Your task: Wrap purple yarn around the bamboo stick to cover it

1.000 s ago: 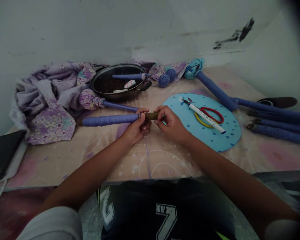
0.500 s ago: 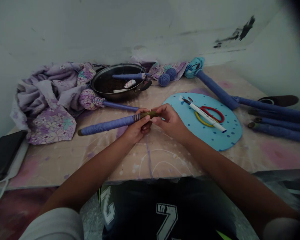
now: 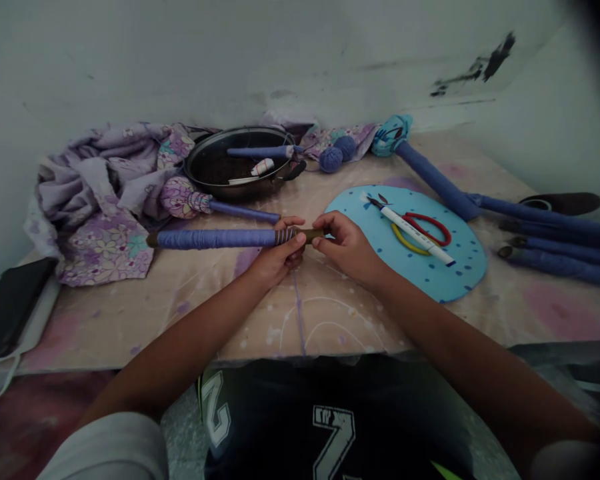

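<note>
A brown stick (image 3: 215,239), mostly wrapped in blue-purple yarn, lies level across the middle of the view. My left hand (image 3: 281,257) is closed around it near its bare right end, where the yarn turns are spaced apart. The fingers of my right hand (image 3: 347,245) pinch that bare end. A strand of yarn (image 3: 299,313) runs from below my left hand down to the table's front edge. Behind the stick, a thinner wrapped stick (image 3: 243,211) joins a floral fabric ball (image 3: 180,197).
Beyond my hands, a black pan (image 3: 205,183) holds a wrapped stick, beside yarn balls (image 3: 331,159). On a blue mat (image 3: 445,287) lie a marker (image 3: 415,233) and red-yellow scissors (image 3: 443,229). Wrapped sticks (image 3: 565,267) are at right, purple fabric (image 3: 95,193) and a black device (image 3: 13,310) at left.
The wrapped stick has turned from slanting to nearly level, its left end rising. My right hand has shifted slightly right and down along with the bare end.
</note>
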`<action>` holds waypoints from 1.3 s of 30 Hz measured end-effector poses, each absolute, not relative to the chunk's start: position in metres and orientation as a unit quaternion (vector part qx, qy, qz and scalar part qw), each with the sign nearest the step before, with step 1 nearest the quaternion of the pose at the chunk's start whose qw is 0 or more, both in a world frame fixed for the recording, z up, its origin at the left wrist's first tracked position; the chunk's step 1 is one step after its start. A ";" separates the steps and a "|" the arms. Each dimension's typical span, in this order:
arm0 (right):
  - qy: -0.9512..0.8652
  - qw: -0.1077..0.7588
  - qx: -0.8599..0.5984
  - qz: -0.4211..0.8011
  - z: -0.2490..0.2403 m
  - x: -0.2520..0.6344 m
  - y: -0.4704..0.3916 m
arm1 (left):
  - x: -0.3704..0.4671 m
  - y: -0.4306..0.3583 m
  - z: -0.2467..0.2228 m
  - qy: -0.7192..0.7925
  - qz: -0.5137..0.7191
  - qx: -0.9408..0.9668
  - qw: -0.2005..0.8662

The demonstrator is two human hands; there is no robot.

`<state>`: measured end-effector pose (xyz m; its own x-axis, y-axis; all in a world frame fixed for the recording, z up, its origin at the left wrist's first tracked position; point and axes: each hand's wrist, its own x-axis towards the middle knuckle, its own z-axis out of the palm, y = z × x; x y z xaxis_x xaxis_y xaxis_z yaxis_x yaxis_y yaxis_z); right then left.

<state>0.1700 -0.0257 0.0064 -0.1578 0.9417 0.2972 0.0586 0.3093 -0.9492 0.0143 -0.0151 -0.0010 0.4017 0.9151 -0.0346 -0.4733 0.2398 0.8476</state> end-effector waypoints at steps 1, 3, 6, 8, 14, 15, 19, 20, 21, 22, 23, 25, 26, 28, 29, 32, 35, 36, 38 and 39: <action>-0.625 0.512 -0.399 0.434 0.007 0.170 -0.026 | 0.015 -0.015 -0.001 0.281 0.479 0.394 0.732; -0.619 0.511 -0.400 0.444 0.008 0.170 -0.026 | 0.015 -0.016 -0.001 0.284 0.491 0.391 0.725; -0.600 0.517 -0.405 0.457 0.007 0.171 -0.026 | 0.015 -0.017 -0.001 0.287 0.502 0.394 0.714; -0.585 0.526 -0.407 0.464 0.004 0.172 -0.024 | 0.015 -0.017 -0.001 0.288 0.513 0.389 0.709; -0.525 0.543 -0.401 0.518 -0.001 0.170 -0.023 | 0.016 -0.017 0.004 0.313 0.538 0.340 0.705; -0.511 0.546 -0.397 0.532 0.000 0.169 -0.023 | 0.017 -0.017 0.005 0.317 0.539 0.334 0.706; -0.471 0.558 -0.388 0.562 0.004 0.169 -0.025 | 0.016 -0.017 0.006 0.322 0.545 0.322 0.704; -0.464 0.560 -0.388 0.566 0.005 0.169 -0.026 | 0.016 -0.017 0.006 0.322 0.548 0.320 0.703; -0.459 0.561 -0.387 0.570 0.005 0.170 -0.026 | 0.016 -0.016 0.006 0.323 0.551 0.318 0.701; -0.453 0.563 -0.385 0.574 0.005 0.171 -0.026 | 0.016 -0.016 0.007 0.324 0.555 0.315 0.698; -0.449 0.564 -0.383 0.578 0.005 0.172 -0.026 | 0.015 -0.016 0.008 0.325 0.559 0.313 0.696; -0.438 0.567 -0.379 0.586 0.006 0.174 -0.026 | 0.015 -0.016 0.010 0.328 0.566 0.308 0.691; -0.432 0.568 -0.378 0.589 0.006 0.175 -0.026 | 0.015 -0.016 0.011 0.328 0.570 0.306 0.688; -0.419 0.571 -0.382 0.594 0.007 0.177 -0.026 | 0.014 -0.016 0.013 0.329 0.572 0.309 0.685; -0.412 0.570 -0.386 0.596 0.008 0.178 -0.026 | 0.014 -0.016 0.013 0.329 0.572 0.312 0.683; -0.393 0.562 -0.389 0.615 0.010 0.180 -0.026 | 0.013 -0.015 0.010 0.331 0.560 0.319 0.689; -0.377 0.561 -0.373 0.636 0.010 0.180 -0.026 | 0.014 -0.015 0.006 0.322 0.543 0.323 0.705; -0.370 0.562 -0.366 0.643 0.010 0.180 -0.026 | 0.015 -0.016 0.005 0.317 0.540 0.329 0.707; -0.349 0.562 -0.359 0.658 0.008 0.180 -0.026 | 0.016 -0.017 0.004 0.310 0.538 0.346 0.704; -0.334 0.561 -0.359 0.667 0.008 0.179 -0.026 | 0.016 -0.017 0.003 0.308 0.537 0.354 0.701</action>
